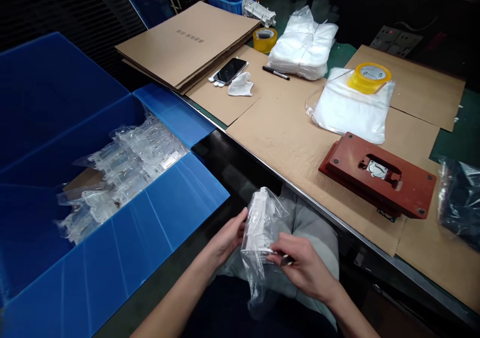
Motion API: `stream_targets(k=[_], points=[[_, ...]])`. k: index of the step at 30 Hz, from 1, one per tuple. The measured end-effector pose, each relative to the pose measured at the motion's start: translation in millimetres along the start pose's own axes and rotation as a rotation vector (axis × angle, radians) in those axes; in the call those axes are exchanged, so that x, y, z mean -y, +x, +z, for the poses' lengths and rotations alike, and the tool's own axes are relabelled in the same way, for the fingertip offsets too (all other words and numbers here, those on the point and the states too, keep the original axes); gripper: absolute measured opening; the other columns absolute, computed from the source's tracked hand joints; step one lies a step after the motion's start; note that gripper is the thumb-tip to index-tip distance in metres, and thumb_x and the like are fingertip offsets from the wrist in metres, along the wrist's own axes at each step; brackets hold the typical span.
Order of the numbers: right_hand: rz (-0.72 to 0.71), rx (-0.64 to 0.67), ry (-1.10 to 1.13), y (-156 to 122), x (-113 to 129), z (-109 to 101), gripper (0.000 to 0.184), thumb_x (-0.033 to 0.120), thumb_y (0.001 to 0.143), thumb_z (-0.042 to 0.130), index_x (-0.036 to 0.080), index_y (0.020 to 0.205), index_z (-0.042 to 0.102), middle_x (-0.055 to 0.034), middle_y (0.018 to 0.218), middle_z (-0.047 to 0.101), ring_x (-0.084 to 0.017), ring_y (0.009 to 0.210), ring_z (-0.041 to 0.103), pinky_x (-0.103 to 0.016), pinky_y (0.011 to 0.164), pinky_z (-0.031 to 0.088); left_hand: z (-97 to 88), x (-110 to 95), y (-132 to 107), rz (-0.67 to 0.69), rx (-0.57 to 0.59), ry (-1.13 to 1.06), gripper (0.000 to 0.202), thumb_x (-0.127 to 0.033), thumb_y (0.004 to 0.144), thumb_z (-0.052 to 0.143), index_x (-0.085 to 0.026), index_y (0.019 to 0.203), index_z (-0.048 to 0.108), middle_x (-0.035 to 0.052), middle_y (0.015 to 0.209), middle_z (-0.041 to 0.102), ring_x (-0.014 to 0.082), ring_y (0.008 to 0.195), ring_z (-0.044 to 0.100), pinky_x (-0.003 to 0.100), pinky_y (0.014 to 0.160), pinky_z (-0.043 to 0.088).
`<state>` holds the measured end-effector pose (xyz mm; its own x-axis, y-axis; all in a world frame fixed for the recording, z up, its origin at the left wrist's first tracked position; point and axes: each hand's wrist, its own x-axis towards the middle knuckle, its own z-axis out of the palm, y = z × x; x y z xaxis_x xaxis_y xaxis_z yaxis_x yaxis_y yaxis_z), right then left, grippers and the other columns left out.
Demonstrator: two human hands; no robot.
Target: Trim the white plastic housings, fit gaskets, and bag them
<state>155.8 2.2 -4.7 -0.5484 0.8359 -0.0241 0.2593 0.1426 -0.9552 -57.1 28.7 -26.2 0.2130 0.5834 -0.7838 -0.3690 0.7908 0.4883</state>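
Note:
A white plastic part in a clear bag [258, 223] is held over my lap, its loose bag end hanging down. My left hand [229, 238] grips it from the left side, fingers mostly hidden behind it. My right hand [307, 265] is closed at the lower right edge of the part, thumb and fingers pinching the bag and part there. A small dark item with a light tip [288, 259] shows in the right hand's fingers; its kind is unclear.
A blue box [195, 195] at left holds several bagged white parts [131, 153]. On the bench lie a red-brown fixture [408, 188], yellow tape [369, 77], stacked clear bags [348, 108], a phone [230, 71], a pen [276, 73] and cardboard sheets [187, 38]. The bench's metal edge [318, 204] runs beside my lap.

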Motion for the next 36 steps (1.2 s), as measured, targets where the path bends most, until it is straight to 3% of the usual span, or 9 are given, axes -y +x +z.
stream_targets(k=[3, 7, 12, 18, 22, 26, 29, 32, 36], points=[[-0.097, 0.032, -0.107, -2, 7, 3, 0.01, 0.02, 0.098, 0.056, 0.02, 0.096, 0.065, -0.0009, 0.078, 0.057, -0.013, 0.065, 0.052, -0.025, 0.059, 0.038, 12.5, 8, 5, -0.126, 0.072, -0.161, 0.046, -0.048, 0.089, 0.064, -0.005, 0.105, 0.069, 0.015, 0.085, 0.075, 0.0275, 0.08, 0.072, 0.038, 0.079, 0.056], [-0.142, -0.203, -0.259, -20, 19, -9, 0.024, 0.011, 0.096, 0.056, 0.019, 0.117, 0.063, -0.0035, 0.082, 0.059, -0.013, 0.064, 0.056, -0.025, 0.058, 0.043, 25.8, 3, 11, -0.094, 0.065, -0.348, 0.042, -0.032, 0.086, 0.063, -0.006, 0.118, 0.063, 0.0135, 0.091, 0.077, 0.0306, 0.094, 0.073, 0.044, 0.094, 0.054], [-0.161, -0.352, -0.276, -54, 31, -34, 0.028, 0.002, 0.09, 0.061, 0.021, 0.11, 0.068, -0.0055, 0.089, 0.068, -0.015, 0.077, 0.066, -0.023, 0.067, 0.052, 35.2, -4, 18, -0.053, 0.046, -0.44, 0.051, -0.029, 0.08, 0.061, -0.006, 0.125, 0.059, 0.0157, 0.094, 0.077, 0.0359, 0.095, 0.073, 0.054, 0.096, 0.053], [0.313, -0.965, 0.102, -86, 16, -43, 0.016, 0.029, 0.081, 0.079, 0.018, 0.092, 0.076, -0.0063, 0.08, 0.071, -0.018, 0.068, 0.066, -0.023, 0.059, 0.054, 44.0, -3, 10, 0.095, 0.021, -0.419, 0.063, -0.027, 0.075, 0.076, -0.01, 0.132, 0.055, 0.013, 0.093, 0.077, 0.0345, 0.093, 0.074, 0.052, 0.095, 0.054], [0.603, -0.829, 0.484, -67, 3, -21, 0.05, 0.051, 0.077, 0.08, 0.014, 0.11, 0.075, -0.0134, 0.094, 0.075, -0.024, 0.077, 0.071, -0.024, 0.054, 0.054, 48.6, -4, -3, 0.281, 0.041, -0.363, 0.084, -0.014, 0.059, 0.086, -0.019, 0.136, 0.054, 0.0082, 0.101, 0.076, 0.0331, 0.1, 0.072, 0.048, 0.098, 0.053], [0.7, -0.614, 0.794, -30, 9, 21, 0.062, 0.058, 0.074, 0.08, 0.018, 0.12, 0.071, -0.0124, 0.106, 0.075, -0.011, 0.055, 0.062, -0.016, 0.039, 0.039, 53.5, -2, -20, 0.478, 0.199, -0.278, 0.083, -0.018, 0.06, 0.083, -0.019, 0.138, 0.054, 0.0123, 0.119, 0.072, 0.0386, 0.118, 0.063, 0.049, 0.103, 0.05], [0.739, -0.639, 1.047, -18, 20, 45, 0.064, 0.06, 0.071, 0.081, 0.017, 0.117, 0.069, -0.0114, 0.101, 0.076, -0.002, 0.04, 0.044, -0.012, 0.033, 0.023, 55.0, 1, -28, 0.543, 0.314, -0.259, 0.081, -0.023, 0.065, 0.077, -0.02, 0.141, 0.051, 0.0128, 0.129, 0.067, 0.0409, 0.128, 0.056, 0.051, 0.108, 0.045], [0.726, -0.707, 1.13, -20, 23, 51, 0.069, 0.053, 0.065, 0.087, 0.017, 0.121, 0.066, -0.0108, 0.099, 0.077, -0.006, 0.045, 0.049, -0.014, 0.033, 0.026, 53.0, 0, -32, 0.523, 0.4, -0.24, 0.09, -0.025, 0.064, 0.076, -0.02, 0.148, 0.043, 0.014, 0.137, 0.062, 0.0435, 0.136, 0.048, 0.055, 0.112, 0.04], [0.711, -0.76, 1.042, -22, 17, 42, 0.076, 0.047, 0.069, 0.086, 0.022, 0.135, 0.059, -0.0076, 0.1, 0.077, -0.009, 0.042, 0.049, -0.02, 0.032, 0.032, 37.2, -11, -43, 0.728, 0.194, -0.092, 0.096, -0.031, 0.078, 0.071, -0.032, 0.158, 0.018, 0.01, 0.159, 0.04, 0.0377, 0.149, 0.03, 0.056, 0.12, 0.03]])
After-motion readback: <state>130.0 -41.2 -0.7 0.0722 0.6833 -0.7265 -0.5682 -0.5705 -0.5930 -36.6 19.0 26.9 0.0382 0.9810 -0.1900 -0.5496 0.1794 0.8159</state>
